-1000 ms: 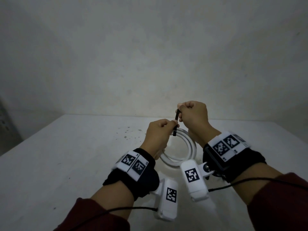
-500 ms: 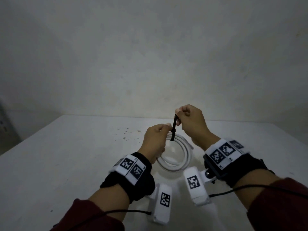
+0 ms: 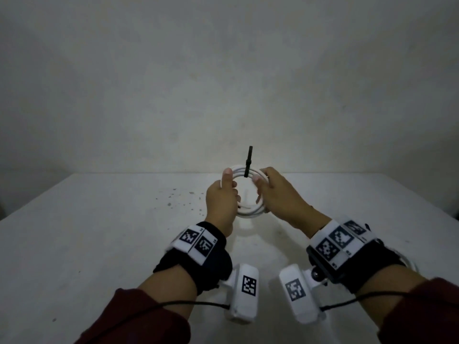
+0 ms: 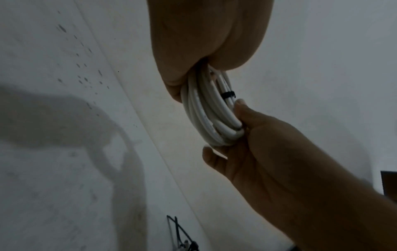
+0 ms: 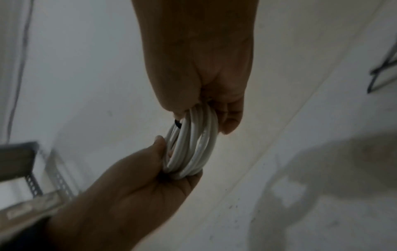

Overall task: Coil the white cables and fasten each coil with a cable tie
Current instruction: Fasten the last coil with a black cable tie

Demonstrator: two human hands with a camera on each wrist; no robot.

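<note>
A white cable coil stands upright above the table, held between both hands. My left hand grips its left side, thumb up along the loops. My right hand grips its right side with curled fingers. A black cable tie wraps the top of the coil, its tail pointing straight up, free of both hands. In the left wrist view the coil shows the tie's band round its strands. In the right wrist view the coil runs from my right hand down into my left hand.
A white table meets a plain wall behind. Dark specks mark the table left of the hands. Thin black strips lie on the table to the right. A perforated metal rack stands off to the left.
My right hand let go of the tie's tail and dropped to the coil's right side. My left hand shifted its hold to the left side. The coil now stands upright and farther forward.
</note>
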